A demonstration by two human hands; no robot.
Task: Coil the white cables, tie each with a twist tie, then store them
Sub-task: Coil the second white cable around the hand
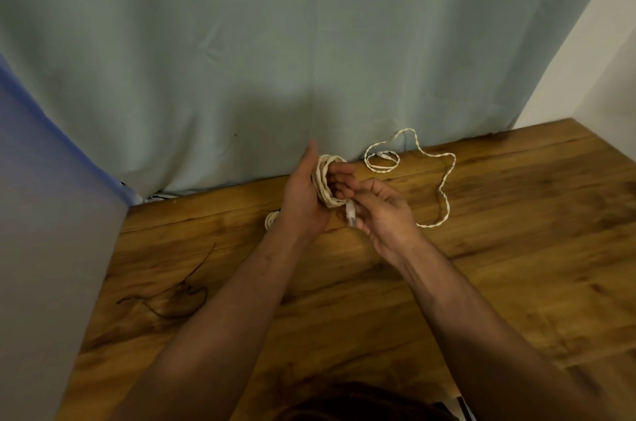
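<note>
**Coiling White Cable at the Worktop's Far Edge**

Facing a pale green curtain [309, 41] hanging across twelve o'clock. Leaning over a brown wooden worktop [499, 283], with a grey-blue panel [41, 214] standing at nine o'clock. Holding both hands raised near the worktop's twelve o'clock edge. Gripping a coil of white cable [323, 190] in the left hand [303, 203], fingers [340, 169] curling through the loops, thumb pointing up. Pinching a clear plug [350, 215] at the coil's five o'clock between the curled fingers of the right hand [385, 217]. Showing a loose white cable [445, 186] lying in bends at two o'clock of the hands, reaching the curtain's hem. Hiding most of a second white loop [270, 219] behind the left wrist at eight o'clock. Showing a thin dark strand [179, 296] lying at seven o'clock.
</note>
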